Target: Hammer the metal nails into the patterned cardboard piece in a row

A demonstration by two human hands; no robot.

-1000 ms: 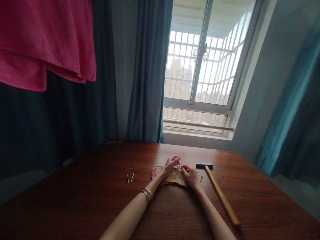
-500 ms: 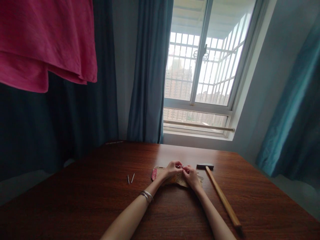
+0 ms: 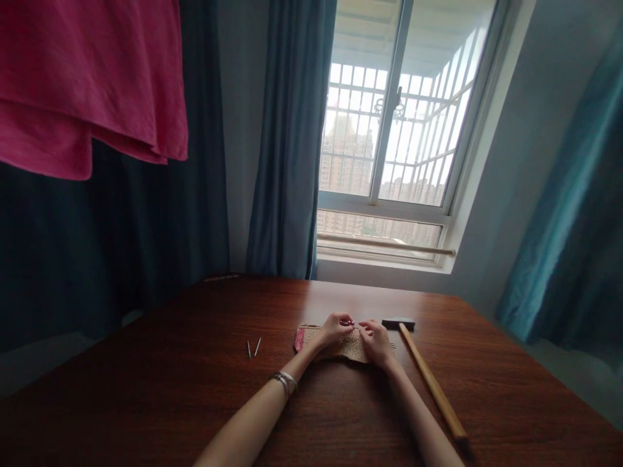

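My left hand (image 3: 335, 329) is closed on a small, shiny dark red thing (image 3: 347, 322) whose kind I cannot make out. A little to the right of it, my right hand (image 3: 374, 340) has its thumb and fingertips drawn together; whatever they pinch, if anything, is too small to see. Both hands are over a beige, dotted piece of material (image 3: 353, 350) with a pink left end, lying on the table and partly covered by them. Thin strips or pins stick out beside my right hand.
A hammer (image 3: 432, 383) with a wooden handle and black head lies to the right on the brown wooden table (image 3: 195, 402). Two short metal rods (image 3: 253, 348) lie to the left. Behind stand blue curtains (image 3: 289, 149) and a window. Pink cloth (image 3: 97, 84) hangs at upper left.
My right hand has moved slightly away from my left, opening a small gap between their fingertips. The red thing now shows more clearly in my left hand.
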